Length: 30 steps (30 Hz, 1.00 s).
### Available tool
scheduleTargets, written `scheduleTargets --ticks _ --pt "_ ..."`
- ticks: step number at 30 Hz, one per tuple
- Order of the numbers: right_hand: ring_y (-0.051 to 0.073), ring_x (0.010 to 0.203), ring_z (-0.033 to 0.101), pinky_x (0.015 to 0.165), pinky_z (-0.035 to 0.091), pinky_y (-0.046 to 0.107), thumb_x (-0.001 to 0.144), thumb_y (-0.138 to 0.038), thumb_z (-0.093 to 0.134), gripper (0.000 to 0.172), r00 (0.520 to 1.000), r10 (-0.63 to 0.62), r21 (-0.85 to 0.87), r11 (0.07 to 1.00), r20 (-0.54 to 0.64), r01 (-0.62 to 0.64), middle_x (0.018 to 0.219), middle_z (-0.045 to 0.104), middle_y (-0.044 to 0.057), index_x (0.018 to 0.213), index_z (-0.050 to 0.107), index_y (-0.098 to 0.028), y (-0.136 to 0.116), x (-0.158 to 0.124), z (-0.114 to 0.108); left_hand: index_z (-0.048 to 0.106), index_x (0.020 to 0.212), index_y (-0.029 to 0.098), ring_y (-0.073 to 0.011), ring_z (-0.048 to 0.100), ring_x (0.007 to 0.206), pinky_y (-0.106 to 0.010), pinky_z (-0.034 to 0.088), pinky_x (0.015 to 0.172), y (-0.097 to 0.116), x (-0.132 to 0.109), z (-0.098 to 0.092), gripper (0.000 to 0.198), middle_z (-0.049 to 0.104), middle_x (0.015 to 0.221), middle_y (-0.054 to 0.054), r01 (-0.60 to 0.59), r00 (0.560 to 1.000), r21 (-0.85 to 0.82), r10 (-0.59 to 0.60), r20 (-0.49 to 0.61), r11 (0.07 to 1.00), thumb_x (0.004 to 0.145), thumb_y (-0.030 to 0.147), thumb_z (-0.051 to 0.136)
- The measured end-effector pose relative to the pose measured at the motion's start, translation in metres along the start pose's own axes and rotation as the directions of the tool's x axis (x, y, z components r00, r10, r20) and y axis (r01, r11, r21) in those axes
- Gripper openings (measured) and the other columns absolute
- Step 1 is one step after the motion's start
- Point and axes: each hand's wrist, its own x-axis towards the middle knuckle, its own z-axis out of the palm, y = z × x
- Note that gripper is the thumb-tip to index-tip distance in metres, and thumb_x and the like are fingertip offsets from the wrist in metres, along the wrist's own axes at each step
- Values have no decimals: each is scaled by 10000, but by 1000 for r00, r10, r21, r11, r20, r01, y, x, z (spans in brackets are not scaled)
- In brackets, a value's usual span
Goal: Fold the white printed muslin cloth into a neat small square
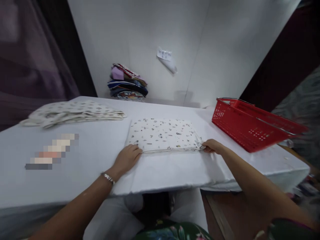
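Observation:
A folded white cloth with small dark specks (163, 133) lies flat on the white-covered table (155, 170) in front of me. My left hand (127, 157), a bracelet at the wrist, grips the cloth's near left corner with curled fingers. My right hand (212, 146) pinches the near right corner, fingers closed on the edge. Both hands rest on the table at the cloth's front edge.
A second patterned cloth (72, 113) lies loosely folded at the far left. A red plastic basket (252, 125) stands tilted at the right. A stack of folded fabrics (127, 83) sits against the back wall. A paper note (166, 58) hangs on the wall.

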Motion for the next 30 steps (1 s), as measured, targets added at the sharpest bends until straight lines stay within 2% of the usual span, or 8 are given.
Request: scheduleTargets --ticks 4,8,13,18,21,24,27,30 --pt "109 470 527 456 438 198 764 -165 561 117 998 -60 106 993 23 57 545 562 6 671 491 -168 11 2 1 644 889 179 -181 515 833 -319 433 748 3 -1 -1 248 598 859 -57 -4 1000 -2 4 4 1000 912 242 404" --pt "97 497 532 495 465 182 728 -156 576 87 993 -92 177 979 -69 103 561 538 -30 742 497 -190 20 8 -3 641 896 186 -178 508 854 -324 426 771 3 -2 0 239 586 877 -56 -1 1000 -14 1 5 1000 915 245 410" --pt "90 411 463 400 388 179 686 -171 598 118 988 -81 104 990 -129 95 483 482 -43 726 488 -185 30 18 -3 639 896 183 -175 492 850 -314 412 763 6 -3 -2 235 581 874 -56 8 999 -43 -6 42 999 916 232 410" --pt "135 472 551 475 484 228 662 -219 603 221 980 -65 0 998 -188 66 514 521 -27 864 521 -185 37 30 -2 645 869 183 -171 498 846 -307 407 770 7 -5 -3 197 589 872 -54 26 999 -103 -23 34 994 893 231 456" --pt "196 520 613 487 509 283 662 -284 569 281 980 -78 -127 990 -182 55 533 564 10 924 534 -190 45 45 -11 647 842 181 -161 513 844 -298 407 788 2 -7 -5 217 593 861 -49 143 988 -183 -152 -34 973 894 279 460" --pt "266 595 645 571 533 384 626 -344 546 343 934 -275 -373 911 -228 177 644 644 76 936 568 -200 48 61 -19 647 841 176 -158 530 873 -288 405 814 -6 -9 -10 233 603 883 -50 430 880 -289 -469 -80 855 889 297 454" --pt "310 824 656 761 525 440 645 -432 498 466 762 -599 -582 720 -246 378 958 678 137 1028 599 -185 44 71 -14 651 891 175 -163 555 865 -280 409 800 -12 -7 -15 226 637 916 -57 670 709 -360 -703 51 649 873 272 447" --pt "306 1060 587 867 500 420 756 -523 399 573 619 -762 -670 562 -191 485 1205 591 150 1163 570 -158 44 78 6 651 962 193 -165 584 856 -268 413 777 -17 -2 -16 239 674 928 -54 735 648 -381 -747 149 561 858 227 439"
